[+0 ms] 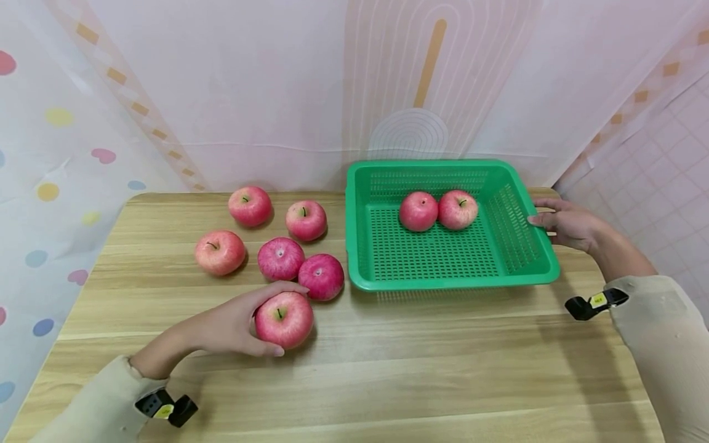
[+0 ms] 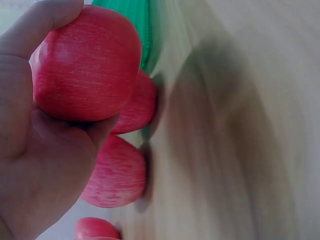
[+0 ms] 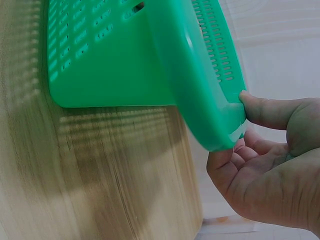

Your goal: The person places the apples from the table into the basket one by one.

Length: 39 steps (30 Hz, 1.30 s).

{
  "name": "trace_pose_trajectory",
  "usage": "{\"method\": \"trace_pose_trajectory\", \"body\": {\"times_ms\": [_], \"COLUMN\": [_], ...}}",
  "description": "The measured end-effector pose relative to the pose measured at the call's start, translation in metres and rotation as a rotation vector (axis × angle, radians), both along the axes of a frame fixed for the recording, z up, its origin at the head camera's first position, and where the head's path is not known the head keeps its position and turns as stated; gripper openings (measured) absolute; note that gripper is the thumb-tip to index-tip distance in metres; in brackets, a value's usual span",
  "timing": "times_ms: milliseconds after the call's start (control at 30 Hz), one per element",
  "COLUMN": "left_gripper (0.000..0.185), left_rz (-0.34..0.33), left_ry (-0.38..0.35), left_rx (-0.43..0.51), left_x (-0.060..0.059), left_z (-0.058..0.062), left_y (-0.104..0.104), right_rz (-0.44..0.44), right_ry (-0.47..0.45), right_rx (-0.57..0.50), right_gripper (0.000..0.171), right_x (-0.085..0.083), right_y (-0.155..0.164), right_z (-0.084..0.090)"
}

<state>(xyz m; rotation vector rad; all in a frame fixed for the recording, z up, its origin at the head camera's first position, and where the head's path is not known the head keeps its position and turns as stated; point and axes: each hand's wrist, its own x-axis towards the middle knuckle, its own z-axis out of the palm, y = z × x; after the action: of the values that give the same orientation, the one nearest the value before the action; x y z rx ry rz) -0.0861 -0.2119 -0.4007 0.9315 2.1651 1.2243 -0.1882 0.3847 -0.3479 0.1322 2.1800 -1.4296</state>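
My left hand (image 1: 235,323) holds a red apple (image 1: 285,320), thumb on one side and fingers round the other. In the left wrist view, this apple (image 2: 90,62) is raised over the wood, with a shadow beside it. Just beyond it on the table sit two darker red apples, one (image 1: 280,259) left of the other (image 1: 321,277). My right hand (image 1: 573,224) grips the right rim of a green plastic basket (image 1: 454,284), thumb on top and fingers curled beneath, as the right wrist view shows. Two apples, one (image 1: 418,211) beside the other (image 1: 458,210), lie inside the basket towards its back.
Three more apples rest at the back left of the wooden table (image 1: 421,369): one at the rear (image 1: 250,206), one nearer the basket (image 1: 306,220) and a paler one (image 1: 220,252) furthest left. A patterned cloth (image 1: 266,92) hangs behind the table's back edge.
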Motion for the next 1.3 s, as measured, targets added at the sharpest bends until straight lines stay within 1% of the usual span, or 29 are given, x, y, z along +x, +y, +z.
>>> {"method": "trace_pose_trajectory", "body": {"times_ms": [200,333,467,567,700,767,900,933,1133,1300], "left_gripper": [0.08,0.079,0.081,0.082,0.079,0.076,0.07,0.069,0.072,0.074], "left_rz": [-0.009,-0.016,-0.002,0.001,-0.017,-0.036,-0.084,-0.092,-0.088,-0.089], "left_ry": [0.021,0.058,0.102,0.119,0.142,0.154,0.146,0.128,0.079,0.045], "left_rx": [0.002,-0.008,-0.046,-0.069,-0.07,-0.054,-0.026,-0.023,-0.071,-0.069], "left_x": [-0.006,-0.011,-0.014,-0.017,-0.024,-0.028,-0.036,-0.038,-0.047,-0.056], "left_z": [0.013,0.02,0.029,0.036,0.045,0.049,0.055,0.057,0.067,0.074], "left_y": [0.0,0.0,-0.001,-0.001,0.0,0.001,0.005,0.005,0.007,0.009], "right_rz": [-0.003,-0.009,-0.008,-0.005,-0.006,-0.009,-0.009,-0.008,-0.004,-0.005], "right_ry": [0.0,-0.002,-0.003,-0.001,-0.001,-0.001,0.001,0.002,0.001,0.004], "right_rx": [-0.005,-0.01,-0.009,-0.005,-0.004,-0.004,-0.005,-0.006,-0.007,-0.005], "right_gripper": [0.055,0.053,0.053,0.054,0.055,0.055,0.054,0.054,0.054,0.053], "right_x": [0.0,0.0,0.0,0.0,0.0,0.0,0.0,0.0,0.0,0.0], "right_y": [0.0,0.0,0.0,0.0,0.0,0.0,0.0,0.0,0.0,0.0], "right_z": [0.0,0.0,0.0,0.0,0.0,-0.001,0.0,0.0,-0.001,0.0]}}
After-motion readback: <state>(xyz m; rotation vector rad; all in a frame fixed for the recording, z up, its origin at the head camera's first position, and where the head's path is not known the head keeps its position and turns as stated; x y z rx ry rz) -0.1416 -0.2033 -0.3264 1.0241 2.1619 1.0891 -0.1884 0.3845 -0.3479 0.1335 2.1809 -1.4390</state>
